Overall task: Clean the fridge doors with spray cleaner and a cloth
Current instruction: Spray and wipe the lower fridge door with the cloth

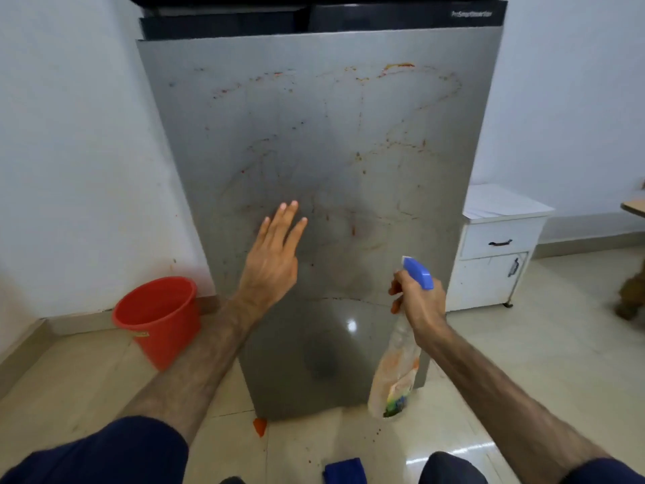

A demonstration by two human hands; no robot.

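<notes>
Fridge door [349, 134]: we take this grey panel as our landmark; it fills the middle of the view, streaked and spotted with orange-red smears over its upper and middle parts, with a dark band above it.
Walls: pale, to the left and right of the fridge door.
Floor [523, 361]: glossy pale tiles below the door, with small red specks near its foot.
Cabinet [495, 253]: white, with a drawer and a small door, just right of the fridge door.
Bucket [157, 316]: red, on the floor by the door's lower left corner.
Left hand [272, 253]: we hold it out flat in front of the door's middle, fingers straight and together, gripping nothing; we cannot tell whether it touches the panel.
Right hand [419, 298]: we grip the neck of the spray bottle [398, 361] before the door's lower right part, fingers curled around the trigger area.
Spray bottle: blue head, clear body stained orange, hanging down towards the door's lower right corner.
Cloth [343, 471]: blue, on the floor below the door, near the bottom edge of the view.
Orange scrap [260, 426]: on the floor at the door's lower left corner.
</notes>
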